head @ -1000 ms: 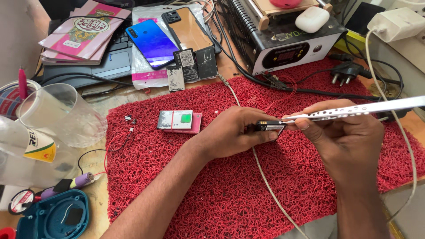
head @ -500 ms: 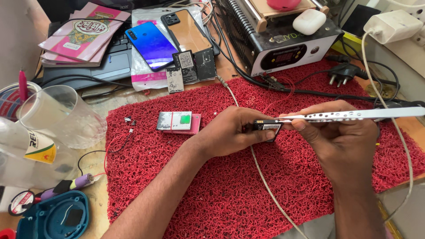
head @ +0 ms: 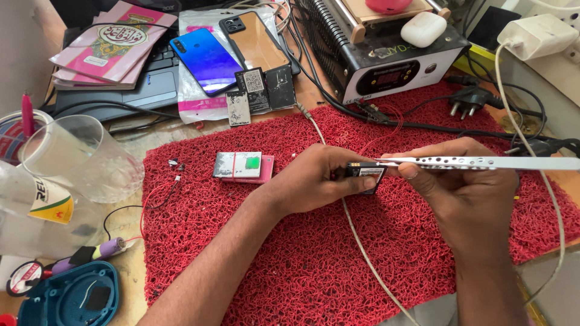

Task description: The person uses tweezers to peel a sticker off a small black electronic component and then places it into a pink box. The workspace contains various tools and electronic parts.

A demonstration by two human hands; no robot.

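At the far left of the desk [head: 130,274] we see a clear cup [head: 78,158] lying tilted against a plastic bottle with a yellow-and-white label [head: 51,202], and below them a teal casing [head: 69,299] beside a purple cell [head: 99,249] with thin wires. Behind these, pink booklets [head: 112,39] with a round emblem lie on a dark laptop [head: 130,90], and a blue phone [head: 205,60] rests on a clear bag with a pink strip, next to a tan phone back [head: 257,39] and small black-and-white labelled cards [head: 254,81]. On the red mat [head: 302,265] a silver pack with a green sticker [head: 238,164] sits on a pink card, untouched. Our left hand [head: 314,181] is closed on a small black part [head: 365,175] with a white label, held just above the mat near its middle. Our right hand [head: 465,193] is pinched shut on perforated metal tweezers [head: 483,163], whose tip touches the part's top edge. As we judge it, the work on the part is under way, not finished: the part remains in hand, and nothing shows fitted. Farther right stands a black heater box [head: 393,66] with a red display, a white earbud case [head: 423,28] on top, then a black plug [head: 468,99] and a white charger [head: 534,36].
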